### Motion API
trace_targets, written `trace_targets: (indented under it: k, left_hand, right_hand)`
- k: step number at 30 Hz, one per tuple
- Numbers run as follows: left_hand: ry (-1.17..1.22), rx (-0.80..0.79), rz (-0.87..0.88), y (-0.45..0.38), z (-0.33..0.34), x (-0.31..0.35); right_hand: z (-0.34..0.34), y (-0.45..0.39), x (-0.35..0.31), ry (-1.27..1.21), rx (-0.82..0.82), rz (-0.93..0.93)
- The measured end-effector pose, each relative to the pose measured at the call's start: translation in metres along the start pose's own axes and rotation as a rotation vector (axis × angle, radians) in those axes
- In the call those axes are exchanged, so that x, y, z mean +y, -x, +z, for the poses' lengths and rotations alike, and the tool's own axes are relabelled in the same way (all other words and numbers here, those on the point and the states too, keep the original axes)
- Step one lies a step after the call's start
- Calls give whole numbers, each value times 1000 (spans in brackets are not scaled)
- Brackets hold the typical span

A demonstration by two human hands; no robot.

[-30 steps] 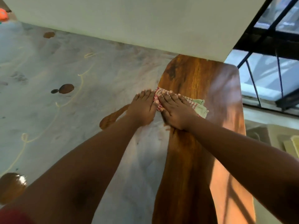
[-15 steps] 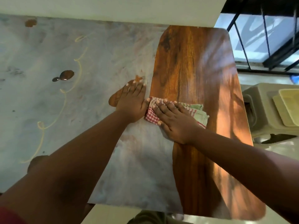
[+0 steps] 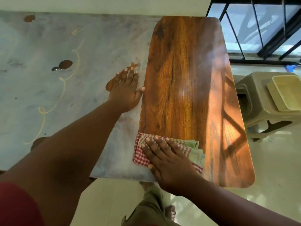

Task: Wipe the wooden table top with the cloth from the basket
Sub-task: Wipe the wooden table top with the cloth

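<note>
While I look down through the head view, I see the wiping is under way. The right hand (image 3: 164, 162) lies flat on the cloth (image 3: 187, 150), fingers straight and together, and presses it down. The cloth sits near the close end of the table (image 3: 182, 75), at its left edge, and its checked corner hangs over onto the grey sheet (image 3: 65, 70) beside the wood.

The left hand (image 3: 126, 92) lies flat too, fingers straight, holding nothing. It rests on the grey sheet, with the thumb just touching the edge of the wood.

I think the job is partly done, but I cannot tell how much. The wood is shiny all over, and I see no crumbs or wet spots on it, so I cannot say which parts the cloth has cleaned. The cloth covers only a small strip now. The far end, the right side and the near right corner all lie apart from it.

Now I count. One cloth. One wooden table. Two hands, both flat. One grey sheet with a few brown spots on it. One plastic stool (image 3: 257, 103) off to the right, with one yellow tub (image 3: 286, 93) on top. That tub may be the basket, but I am not sure.
</note>
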State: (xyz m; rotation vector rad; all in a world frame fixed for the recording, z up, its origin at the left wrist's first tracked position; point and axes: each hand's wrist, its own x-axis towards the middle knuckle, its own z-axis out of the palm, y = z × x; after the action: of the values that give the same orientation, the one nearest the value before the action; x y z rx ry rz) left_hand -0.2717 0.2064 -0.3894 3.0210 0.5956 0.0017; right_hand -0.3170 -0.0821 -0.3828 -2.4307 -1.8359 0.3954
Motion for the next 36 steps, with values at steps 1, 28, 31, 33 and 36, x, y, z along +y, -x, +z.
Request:
trace_targets:
  k: [1,28,31,33,36]
  left_hand:
    - [25,10,-9,13,-2,0]
    - [162,-6,-317,120,20,-49]
    - [171,-4,-314,121,19,-47]
    - [176,-3,-318,121,18,-47]
    - [171,0,-318,120,17,-46]
  right_hand:
    - [0,2,-1,-6,-3,-1]
    - [3,33,-16,-4,-18,-63]
    - [0,32,-16,4,-13,-69]
    - [-2,31,-16,8,-16,-65]
    - [-1,31,-17,-7,-27,-53]
